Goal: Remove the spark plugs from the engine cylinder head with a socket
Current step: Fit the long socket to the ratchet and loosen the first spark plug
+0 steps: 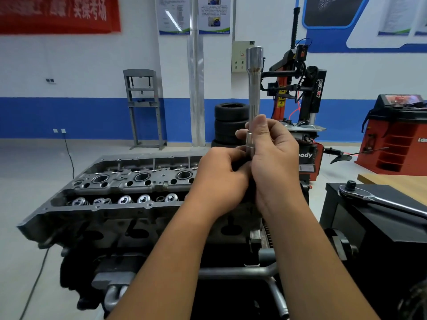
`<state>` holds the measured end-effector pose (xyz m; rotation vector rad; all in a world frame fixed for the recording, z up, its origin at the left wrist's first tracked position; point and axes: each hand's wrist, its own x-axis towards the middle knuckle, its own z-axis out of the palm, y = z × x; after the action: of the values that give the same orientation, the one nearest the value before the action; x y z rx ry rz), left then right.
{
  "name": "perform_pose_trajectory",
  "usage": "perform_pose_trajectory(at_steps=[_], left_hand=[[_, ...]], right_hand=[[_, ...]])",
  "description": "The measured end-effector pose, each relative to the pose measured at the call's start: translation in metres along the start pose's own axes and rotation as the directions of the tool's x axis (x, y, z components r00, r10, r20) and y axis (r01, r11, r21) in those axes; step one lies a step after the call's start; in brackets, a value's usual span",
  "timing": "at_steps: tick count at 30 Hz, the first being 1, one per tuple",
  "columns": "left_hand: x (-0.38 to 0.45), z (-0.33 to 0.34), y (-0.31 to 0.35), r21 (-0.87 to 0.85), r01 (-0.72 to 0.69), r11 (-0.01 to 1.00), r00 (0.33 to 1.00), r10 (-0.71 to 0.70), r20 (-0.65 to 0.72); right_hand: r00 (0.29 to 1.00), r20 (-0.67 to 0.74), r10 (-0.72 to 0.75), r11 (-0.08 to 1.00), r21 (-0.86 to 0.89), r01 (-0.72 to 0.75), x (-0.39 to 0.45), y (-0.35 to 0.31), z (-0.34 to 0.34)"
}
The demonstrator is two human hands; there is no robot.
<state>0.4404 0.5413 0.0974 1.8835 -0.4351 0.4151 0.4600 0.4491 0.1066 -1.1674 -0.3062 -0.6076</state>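
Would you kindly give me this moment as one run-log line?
right hand: grips long socket upright | left hand: at its lower end, grip hidden | cylinder head: below, untouched | ratchet: on black case, right

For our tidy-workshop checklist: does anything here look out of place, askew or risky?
One thing: the ratchet wrench lies loose on top of the black box at the right, where a knock might send it off. Otherwise nothing stands out: both hands hold the long socket upright above the cylinder head.

Polished metal socket (254, 84), wooden tabletop (402, 183)
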Motion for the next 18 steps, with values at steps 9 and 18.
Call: perform_pose_trajectory(at_steps=[9,18], left_hand=[[0.0009,0.0039,-0.0014,0.071,-0.008,0.997,0.997,0.014,-0.072],[0.0017,0.0048,-0.0036,0.045,-0.009,0.999,0.998,0.012,-0.060]], right_hand=[[0.998,0.045,-0.052,0.998,0.021,0.051,-0.0009,0.0001,-0.0025],[1.000,0.027,0.002,0.997,0.073,-0.004,-0.0005,-0.0023,-0.0030]])
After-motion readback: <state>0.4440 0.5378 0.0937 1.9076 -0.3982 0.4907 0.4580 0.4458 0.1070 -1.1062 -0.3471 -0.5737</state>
